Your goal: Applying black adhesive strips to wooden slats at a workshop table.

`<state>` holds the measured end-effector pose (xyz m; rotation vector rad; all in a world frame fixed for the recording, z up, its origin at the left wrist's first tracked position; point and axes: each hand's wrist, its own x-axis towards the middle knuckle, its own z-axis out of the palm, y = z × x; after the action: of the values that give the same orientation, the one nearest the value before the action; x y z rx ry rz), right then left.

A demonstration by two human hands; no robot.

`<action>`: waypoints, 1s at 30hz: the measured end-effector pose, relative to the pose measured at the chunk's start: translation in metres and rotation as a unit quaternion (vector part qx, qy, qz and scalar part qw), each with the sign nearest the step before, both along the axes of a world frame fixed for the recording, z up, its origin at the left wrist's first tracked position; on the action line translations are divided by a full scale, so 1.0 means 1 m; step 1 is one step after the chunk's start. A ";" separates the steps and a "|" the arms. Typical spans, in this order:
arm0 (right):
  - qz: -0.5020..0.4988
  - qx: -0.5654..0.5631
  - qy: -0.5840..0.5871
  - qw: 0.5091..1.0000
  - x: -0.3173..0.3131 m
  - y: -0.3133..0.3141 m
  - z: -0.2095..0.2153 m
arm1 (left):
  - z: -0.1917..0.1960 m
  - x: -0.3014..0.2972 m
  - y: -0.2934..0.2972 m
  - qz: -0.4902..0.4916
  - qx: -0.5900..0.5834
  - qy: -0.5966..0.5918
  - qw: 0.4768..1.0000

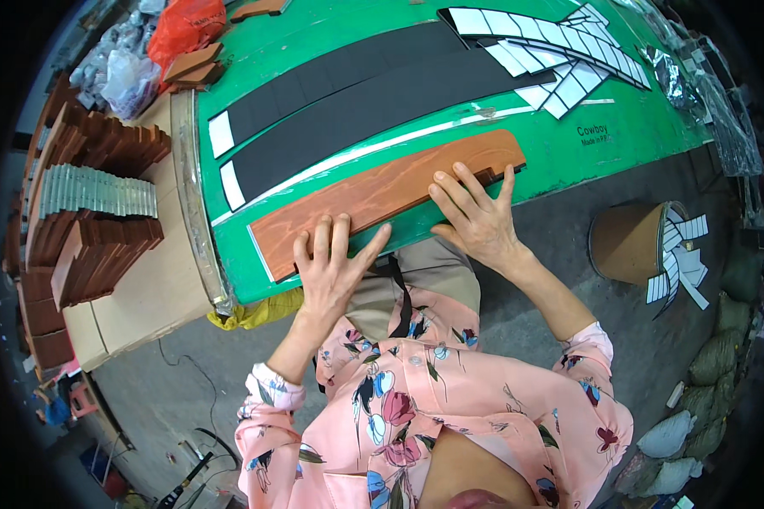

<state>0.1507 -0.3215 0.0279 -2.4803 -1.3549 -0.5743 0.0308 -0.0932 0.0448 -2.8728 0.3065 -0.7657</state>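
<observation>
A reddish-brown wooden board (pixel 390 187) lies slantwise along the near edge of the green table, one end rounded and a notch near its right end. My left hand (pixel 327 271) rests its spread fingertips on the board's near edge toward the left end, thumb stretched out to the right. Toward the notched end, my right hand (pixel 480 220) touches the board with fingers apart, its thumb pointing left off the near edge. Neither hand wraps round the board. Just behind it lie two long black strips (pixel 356 114) (pixel 314 89) with white left ends.
White-and-black strips (pixel 560 47) are piled at the table's far right. Stacked brown wooden pieces (pixel 102 246) stand on cardboard at the left. Plastic bags (pixel 187 34) sit at the far left. A brown bin (pixel 624 244) holding strip scraps stands on the floor at the right.
</observation>
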 end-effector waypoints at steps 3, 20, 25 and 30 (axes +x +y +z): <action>-0.015 0.051 0.034 0.998 0.004 -0.006 0.021 | 0.035 -0.014 0.005 -0.023 -0.134 0.043 0.990; -0.198 0.219 0.731 0.615 0.092 -0.074 0.028 | 0.015 -0.028 0.113 0.174 -0.811 0.328 0.451; -0.236 0.253 0.735 0.583 0.043 -0.093 0.025 | 0.023 -0.045 0.098 0.212 -0.806 0.328 0.444; -0.261 0.271 0.735 0.564 0.019 -0.089 0.037 | 0.019 -0.066 0.087 0.224 -0.810 0.311 0.444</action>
<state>0.1702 -0.4104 0.0650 -1.6571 0.2499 0.8271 -0.0355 -0.0060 0.0643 -4.0087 -2.3960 0.8082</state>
